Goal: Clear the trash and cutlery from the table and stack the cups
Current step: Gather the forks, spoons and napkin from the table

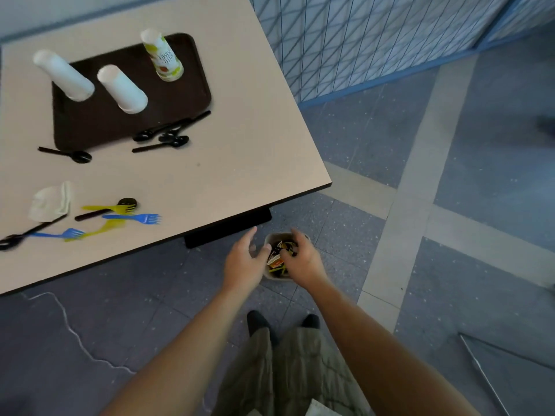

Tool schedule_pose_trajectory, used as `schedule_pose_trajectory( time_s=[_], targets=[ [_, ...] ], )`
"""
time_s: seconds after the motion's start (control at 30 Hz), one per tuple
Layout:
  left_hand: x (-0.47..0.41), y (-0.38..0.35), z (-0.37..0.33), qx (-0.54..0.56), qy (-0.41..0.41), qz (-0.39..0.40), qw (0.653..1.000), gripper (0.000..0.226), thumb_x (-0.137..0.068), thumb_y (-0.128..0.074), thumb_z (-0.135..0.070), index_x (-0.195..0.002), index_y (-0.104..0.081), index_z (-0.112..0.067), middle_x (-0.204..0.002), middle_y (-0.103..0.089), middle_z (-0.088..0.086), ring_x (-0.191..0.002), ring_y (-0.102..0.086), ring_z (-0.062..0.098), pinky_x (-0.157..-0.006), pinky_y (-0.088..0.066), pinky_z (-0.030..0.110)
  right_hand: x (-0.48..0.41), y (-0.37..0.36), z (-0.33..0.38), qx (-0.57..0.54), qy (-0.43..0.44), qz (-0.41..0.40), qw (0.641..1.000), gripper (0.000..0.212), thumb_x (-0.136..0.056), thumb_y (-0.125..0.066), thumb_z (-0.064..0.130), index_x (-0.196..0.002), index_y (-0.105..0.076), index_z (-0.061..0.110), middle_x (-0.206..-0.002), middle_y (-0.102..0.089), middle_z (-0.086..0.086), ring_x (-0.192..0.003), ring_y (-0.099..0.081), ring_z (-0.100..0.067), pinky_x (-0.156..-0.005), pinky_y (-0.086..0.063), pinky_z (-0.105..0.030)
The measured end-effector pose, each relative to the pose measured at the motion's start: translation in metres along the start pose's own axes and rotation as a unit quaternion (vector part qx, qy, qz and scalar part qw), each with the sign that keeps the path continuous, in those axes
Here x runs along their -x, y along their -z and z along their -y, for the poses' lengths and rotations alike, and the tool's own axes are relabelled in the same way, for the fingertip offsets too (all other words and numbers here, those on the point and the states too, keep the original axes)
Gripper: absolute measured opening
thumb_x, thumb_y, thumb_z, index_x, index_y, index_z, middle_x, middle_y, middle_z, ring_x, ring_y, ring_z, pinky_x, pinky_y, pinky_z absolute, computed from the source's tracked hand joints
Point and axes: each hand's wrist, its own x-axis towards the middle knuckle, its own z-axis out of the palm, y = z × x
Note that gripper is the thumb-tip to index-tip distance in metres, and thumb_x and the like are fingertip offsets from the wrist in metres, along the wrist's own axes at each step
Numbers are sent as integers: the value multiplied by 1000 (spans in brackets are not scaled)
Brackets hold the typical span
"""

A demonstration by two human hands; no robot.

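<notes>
Trash-dumping step: left hand [244, 261] spread beside the bin [272, 277], right hand [301, 261] curled over it, grip unclear; forks [135, 218] on the desk [240, 145] likely next.

The tray [99, 127] lies at the far left of the table [240, 145], cups [123, 90] on it, spoons [168, 136] just before it; napkin [51, 202] and forks [132, 218] lie nearer; the bin [277, 234] stands on the floor [345, 130], right of the table

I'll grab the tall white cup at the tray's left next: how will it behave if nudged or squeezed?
The tall white cup stands rim-down and is tall for its base, so a sideways nudge probably tips it. It looks like thin paper: likely light, and it may crush under a hard squeeze.
</notes>
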Motion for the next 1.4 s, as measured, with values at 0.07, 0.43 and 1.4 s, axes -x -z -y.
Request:
schedule_pose_trajectory(
  time_s=[0.07, 0.43, 1.4],
  targets=[
    [18, 18, -10, 14, -23, -21, 999, 58, -103, -63, -37, -157, -41, -32, -156, -49, -4, -134, -55, 7, -99, -43, 24, 18, 8, 22, -12, 27, 7, 1000, 66, -100, -60, 23, -159, -31, 23, -149, -51, -7, -126, -57, -18, -102, -47, -26],
    [80, 122, 4, 207, 3, -144, 968, 60, -100, -68, -28, -155, -46, -25, -153, -53, 0, -123, -56, 2, -113, -47, 40, 78, 3, 117, -29, 156, 38, 987, 62, -101, -56, 23, -158, -33, 27, -157, -42, 8, -139, -43, -12, -112, -40, -31],
    [-19, 404, 113, 121, 11, -49, 991, 51, -100, -67, -36, -149, -53, -37, -150, -53, -13, -121, -60, 2, -82, -39, 6, -22, -236, 255, 430, 106, -5, 897, 30, -98, -53, 28, -127, -50, 21, -124, -46, -6, -109, -46, -25, -91, -52, -44]
  ],
)
